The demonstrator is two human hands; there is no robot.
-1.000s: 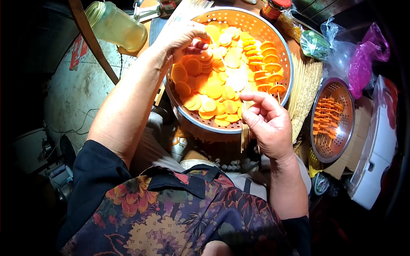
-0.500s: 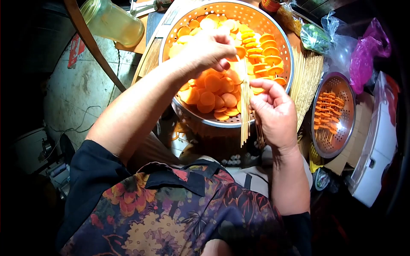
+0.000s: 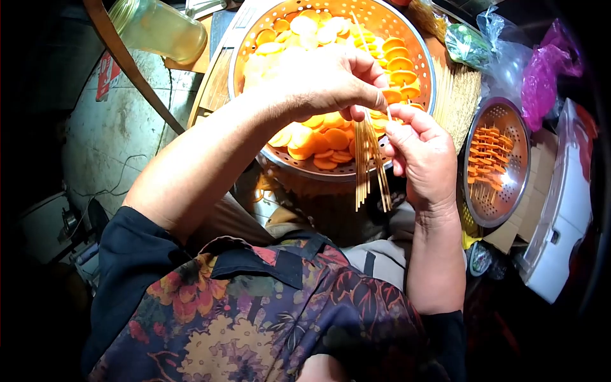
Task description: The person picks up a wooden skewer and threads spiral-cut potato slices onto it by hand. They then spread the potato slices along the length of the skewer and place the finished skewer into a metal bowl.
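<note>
My left hand point(image 3: 337, 83) is over the colander, palm down, its thumb and fingers pinched on a thin bamboo skewer point(image 3: 389, 113). The lower end of that skewer is pinched by my right hand point(image 3: 421, 149), close beside the left fingertips. Below the left fingers a bunch of bamboo skewers point(image 3: 364, 165) hangs across the near rim; what supports its top is hidden. Round orange slices point(image 3: 334, 139), which look like carrot, lie loose in the metal colander point(image 3: 428, 57). Skewered slices point(image 3: 400, 63) stand in rows at its right side.
Right of the large colander lies a pile of bamboo skewers point(image 3: 459, 105). Farther right, a smaller colander point(image 3: 519, 165) holds finished-looking skewers of slices point(image 3: 489, 156). Plastic bags point(image 3: 547, 76) and a white box point(image 3: 560, 210) are at the right. A jar point(image 3: 162, 32) stands at upper left.
My right hand has moved up and right, away from the skewer bunch, to pinch a single skewer. My left hand has moved right and down, meeting it. The bunch's lower ends have fanned out.
</note>
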